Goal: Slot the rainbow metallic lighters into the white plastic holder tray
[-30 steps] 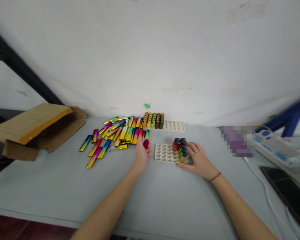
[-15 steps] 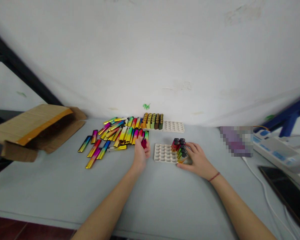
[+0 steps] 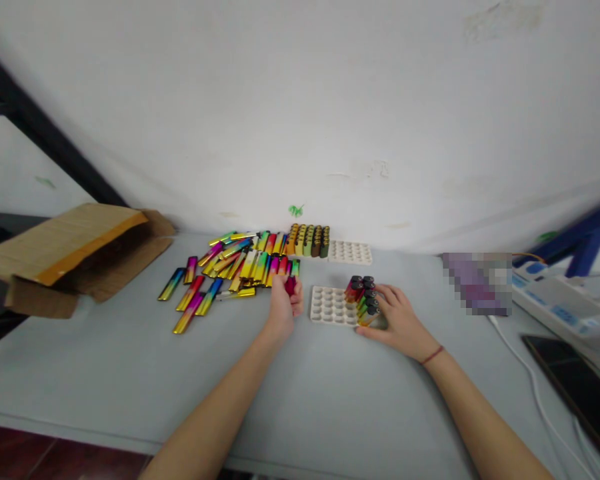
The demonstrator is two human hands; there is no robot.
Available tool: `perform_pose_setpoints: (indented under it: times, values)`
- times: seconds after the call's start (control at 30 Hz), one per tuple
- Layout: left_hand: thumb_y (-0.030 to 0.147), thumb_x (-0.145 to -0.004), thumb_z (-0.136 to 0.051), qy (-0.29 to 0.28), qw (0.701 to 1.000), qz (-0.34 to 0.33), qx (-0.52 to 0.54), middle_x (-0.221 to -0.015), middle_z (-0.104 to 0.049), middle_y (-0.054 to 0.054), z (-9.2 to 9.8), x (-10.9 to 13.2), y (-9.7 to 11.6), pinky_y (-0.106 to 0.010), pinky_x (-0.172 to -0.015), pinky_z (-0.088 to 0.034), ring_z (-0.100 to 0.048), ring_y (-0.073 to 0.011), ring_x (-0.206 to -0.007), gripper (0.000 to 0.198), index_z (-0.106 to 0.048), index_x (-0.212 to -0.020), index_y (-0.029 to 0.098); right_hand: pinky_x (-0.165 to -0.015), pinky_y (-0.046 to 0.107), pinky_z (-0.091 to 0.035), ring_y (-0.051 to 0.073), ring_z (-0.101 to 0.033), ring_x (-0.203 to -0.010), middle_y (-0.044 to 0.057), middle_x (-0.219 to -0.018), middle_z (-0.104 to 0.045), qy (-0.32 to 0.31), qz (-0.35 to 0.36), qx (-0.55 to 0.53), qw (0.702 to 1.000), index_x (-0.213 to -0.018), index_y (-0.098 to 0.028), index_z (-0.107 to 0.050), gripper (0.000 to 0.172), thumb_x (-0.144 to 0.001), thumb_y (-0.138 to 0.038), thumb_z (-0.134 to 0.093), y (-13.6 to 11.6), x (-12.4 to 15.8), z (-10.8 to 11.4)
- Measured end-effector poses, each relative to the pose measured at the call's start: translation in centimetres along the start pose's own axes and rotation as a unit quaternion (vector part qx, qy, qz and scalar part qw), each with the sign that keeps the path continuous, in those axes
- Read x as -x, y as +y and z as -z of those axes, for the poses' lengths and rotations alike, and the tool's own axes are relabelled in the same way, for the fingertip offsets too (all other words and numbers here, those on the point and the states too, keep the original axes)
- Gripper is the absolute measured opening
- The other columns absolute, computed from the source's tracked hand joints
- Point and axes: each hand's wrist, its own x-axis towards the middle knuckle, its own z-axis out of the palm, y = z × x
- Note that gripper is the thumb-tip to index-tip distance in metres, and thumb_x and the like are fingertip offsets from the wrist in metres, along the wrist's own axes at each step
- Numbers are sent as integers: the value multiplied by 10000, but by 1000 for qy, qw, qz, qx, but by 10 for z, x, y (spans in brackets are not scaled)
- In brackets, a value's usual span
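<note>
My left hand [image 3: 283, 305] is closed round a red lighter [image 3: 291, 285] at the near edge of a pile of rainbow-coloured lighters [image 3: 230, 268]. To its right lies a white tray [image 3: 329, 306] with round sockets; several lighters [image 3: 363, 297] stand upright in its right end. My right hand [image 3: 399, 318] rests against that right end of the tray, fingers curled along the standing lighters.
A second white tray [image 3: 350, 252] lies by the wall, with a row of upright lighters [image 3: 309, 241] to its left. An open cardboard box [image 3: 75, 248] sits at the far left. A power strip [image 3: 560, 303], a cable and a dark phone [image 3: 575, 383] lie at the right.
Both hands have stayed almost where they were. The left hand still holds the red lighter by the pile; only the camera has shifted slightly.
</note>
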Motion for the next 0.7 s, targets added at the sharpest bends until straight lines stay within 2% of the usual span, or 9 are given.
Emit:
perform_pose_setpoints:
  times: [0.17, 0.27, 0.43, 0.53, 0.6, 0.7]
  values:
    - [482, -779, -386, -1, 1000, -25, -9, -415, -196, 101, 2, -2, -1, -167, -331, -113, -125, -54, -332, 344, -324, -557, 226, -1046, 552, -429, 346, -499, -1183, 186, -1270, -588, 3, 0, 3, 1000, -1199, -150, -623, 657, -787, -660, -658, 0, 0, -1]
    - [515, -774, -394, -22, 998, -53, -34, -420, -241, 98, 4, -7, -6, -175, -348, -161, -173, -57, -342, 344, -358, -592, 225, -1037, 549, -436, 344, -498, -1180, 182, -1271, -589, 2, 1, 2, 1000, -1207, -152, -620, 657, -789, -657, -658, 0, 0, -1]
    - [412, -783, -529, -68, 975, -174, -122, -550, -436, 84, 4, -8, -22, -190, -439, -285, -351, -81, -435, 217, -471, -860, 217, -1035, 551, -436, 342, -502, -1174, 174, -1279, -589, 0, 1, -1, 1000, -1215, -170, -618, 638, -790, -644, -664, 0, 0, 0]
    - [349, -857, -533, -88, 938, -257, -215, -693, -529, 47, 4, 0, -26, -222, -557, -395, -468, -102, -554, 181, -503, -981, 221, -1037, 554, -432, 344, -501, -1176, 173, -1280, -590, -2, 3, -4, 1000, -1226, -168, -614, 645, -790, -641, -665, 0, 0, 0]
    - [346, -883, -538, -90, 897, -327, -284, -834, -596, -11, 3, 5, -25, -268, -720, -465, -567, -140, -731, 184, -559, -1005, 209, -1032, 557, -434, 346, -503, -1176, 169, -1277, -592, -2, 1, -3, 1000, -1240, -180, -612, 646, -787, -636, -670, 0, 0, 0]
    - [344, -866, -585, -100, 832, -408, -362, -1007, -633, -77, 2, 8, -21, -337, -944, -446, -591, -210, -1006, 193, -655, -978, 204, -1030, 564, -430, 350, -501, -1183, 164, -1283, -592, -3, -1, -3, 1000, -1251, -193, -611, 644, -783, -632, -675, 0, 0, 0]
